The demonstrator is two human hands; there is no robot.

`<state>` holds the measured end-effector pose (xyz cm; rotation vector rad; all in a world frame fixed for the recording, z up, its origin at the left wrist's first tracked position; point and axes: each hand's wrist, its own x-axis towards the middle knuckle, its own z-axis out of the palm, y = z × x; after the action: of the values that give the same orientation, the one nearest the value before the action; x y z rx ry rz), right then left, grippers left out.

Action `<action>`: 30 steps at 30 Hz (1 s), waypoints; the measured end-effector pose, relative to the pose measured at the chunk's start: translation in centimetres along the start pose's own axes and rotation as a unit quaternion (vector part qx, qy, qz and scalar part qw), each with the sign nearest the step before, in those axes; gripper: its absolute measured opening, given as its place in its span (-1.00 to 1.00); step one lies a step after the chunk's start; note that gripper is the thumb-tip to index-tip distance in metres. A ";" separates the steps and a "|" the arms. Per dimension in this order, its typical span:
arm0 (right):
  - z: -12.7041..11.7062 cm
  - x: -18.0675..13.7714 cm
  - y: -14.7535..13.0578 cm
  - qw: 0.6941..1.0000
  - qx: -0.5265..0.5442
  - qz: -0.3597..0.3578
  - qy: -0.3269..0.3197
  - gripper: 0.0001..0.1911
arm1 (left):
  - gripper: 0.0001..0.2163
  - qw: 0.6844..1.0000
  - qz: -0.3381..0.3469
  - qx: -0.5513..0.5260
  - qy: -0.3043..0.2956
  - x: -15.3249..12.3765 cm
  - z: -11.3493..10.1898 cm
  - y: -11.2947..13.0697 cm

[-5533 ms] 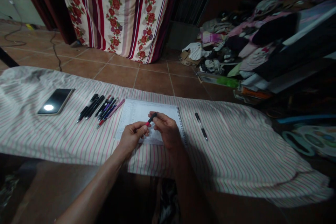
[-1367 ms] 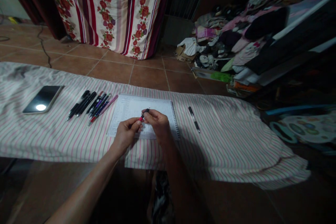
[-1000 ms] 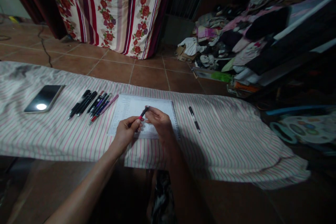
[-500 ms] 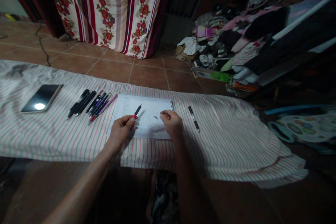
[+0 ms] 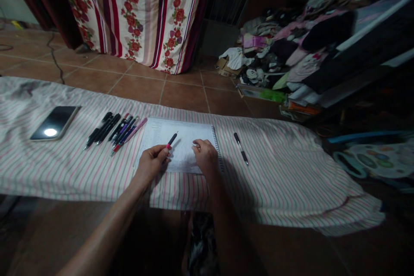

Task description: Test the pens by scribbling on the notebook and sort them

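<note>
While the left hand (image 5: 151,161) grasps a black pen with a pink section (image 5: 172,139) between thumb and fingers, tilting it above the notebook (image 5: 183,161) with the thin tip pointing up and away from the person, the right hand (image 5: 207,155) is bent over the notebook's right half, thumb and fingers drawn close together. A tiny piece (image 5: 193,145) shows at its fingertips; it is too small to tell whether they pinch it or only touch it. The two hands are apart. Faint writing marks the notebook's page, and a spiral binding (image 5: 217,148) runs down its right edge. Right of the notebook, a pen with a clear barrel (image 5: 241,148) lies on the striped cloth (image 5: 291,172) covering the tabletop. Left of the notebook lies a group of pens (image 5: 108,128), mostly dark, with a pink one nearest the page. Farther left of the notebook is a phone (image 5: 53,121), bright light reflected on its screen. Beyond the notebook are the tiled floor (image 5: 184,95) and a floral curtain (image 5: 150,13); beyond it to the right, a heap of clothes (image 5: 284,49).
</note>
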<state>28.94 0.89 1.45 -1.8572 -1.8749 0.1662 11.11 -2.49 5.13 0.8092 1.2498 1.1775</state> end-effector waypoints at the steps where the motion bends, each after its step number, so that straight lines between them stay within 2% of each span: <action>1: 0.0 0.0 0.0 1.000 0.001 0.005 0.005 -0.76 | -0.71 1.000 0.001 -0.001 0.000 0.0 0.0 0.0; 6: -0.4 0.4 -0.4 0.993 0.108 0.041 0.026 -0.73 | -0.71 1.000 -0.006 0.003 -0.008 -0.1 -0.2 -0.2; 9: -0.7 0.6 -0.8 0.967 0.240 0.085 0.033 -0.76 | -0.70 1.000 -0.014 0.008 -0.014 -0.2 -0.2 -0.4; 11: -1.0 0.7 -1.1 0.921 0.363 0.138 0.026 -0.75 | -0.69 1.000 -0.021 0.011 -0.020 -0.2 -0.1 -0.6; 13: -1.2 0.7 -1.3 0.859 0.473 0.193 0.017 -0.71 | -0.69 0.999 -0.020 0.013 -0.028 -0.1 0.0 -0.8; 15: -1.5 0.7 -1.4 0.805 0.544 0.235 0.014 -0.68 | -0.70 0.999 -0.014 0.016 -0.037 -0.1 0.2 -1.0; 18: -2.0 0.8 -1.4 0.746 0.609 0.269 -0.002 -0.67 | -0.71 0.998 -0.015 0.022 -0.048 0.1 0.3 -1.4; 21: -2.4 0.8 -1.7 0.704 0.654 0.275 -0.030 -0.69 | -0.71 0.998 -0.010 0.033 -0.057 0.2 0.4 -1.8; 24: -2.6 0.7 -2.1 0.687 0.673 0.270 -0.045 -0.73 | -0.71 0.997 -0.001 0.045 -0.063 0.3 0.5 -2.0; 30: -2.6 0.5 -2.6 0.709 0.656 0.251 -0.059 -0.76 | -0.72 0.993 0.016 0.088 -0.080 0.5 0.3 -2.5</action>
<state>27.68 0.52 4.91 -1.1539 -0.6842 1.4008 11.90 -2.61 2.72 1.0359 1.2230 1.0161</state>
